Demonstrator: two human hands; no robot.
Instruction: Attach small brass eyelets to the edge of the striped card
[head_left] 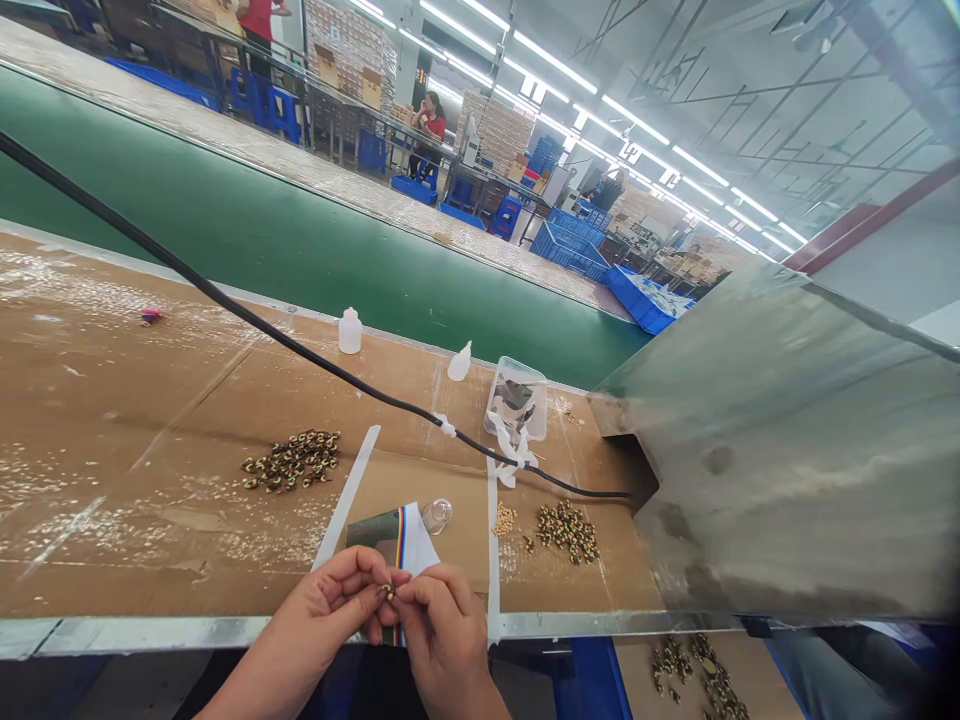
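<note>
My left hand (341, 598) pinches a small dark piece with pale yellow parts (388, 591) between thumb and finger. The thumb and forefinger of my right hand (448, 625) close on the same piece from the other side. Its exact kind is too small to make out. Just beyond my fingers lies a dark and white sheet with a coloured stripe (421, 545), partly hidden by my hands. A small clear glass cup (436, 516) rests at the sheet's far edge. Similar small dark and yellow pieces form one pile (292, 462) to the left and another pile (568, 532) to the right.
Tan beads (504, 519) lie by the right pile. Farther back are a white bottle (349, 332), a dropper bottle (460, 362) and a clear plastic tub (516, 395). A black cable (277, 345) crosses above the cardboard-covered table. A metal housing (787, 460) stands right; a green conveyor (300, 230) runs behind.
</note>
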